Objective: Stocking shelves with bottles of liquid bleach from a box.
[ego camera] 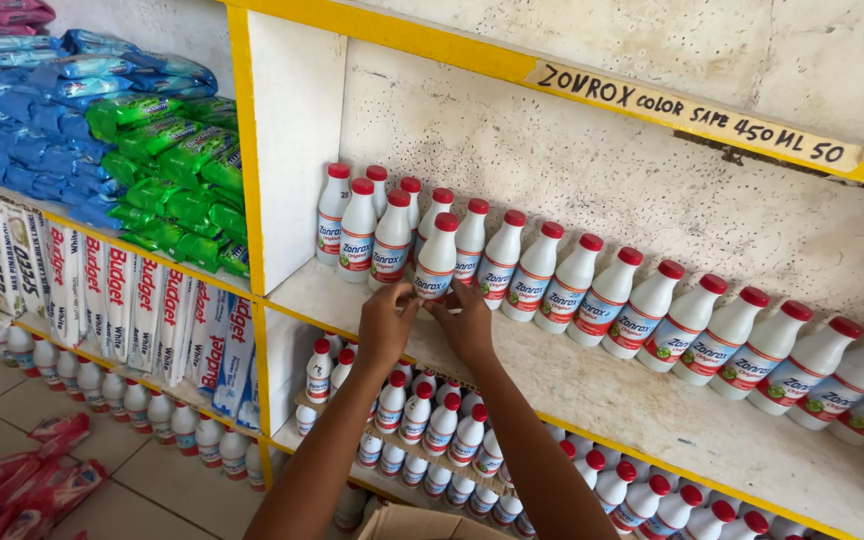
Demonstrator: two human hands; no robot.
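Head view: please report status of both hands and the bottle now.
Left hand and right hand both grip the front white bottle at its base. Bottle upright on the shelf. Neighbour bottles close beside; nothing blocking.

Both bare arms reach up and forward from the bottom of the view, forearms angled toward each other so the wrists nearly meet. The left hand (384, 325) is raised with fingers curled and fingertips pinched upward. The right hand (466, 322) sits just beside it, knuckles toward the viewer, its fingertips pinching at the same spot.
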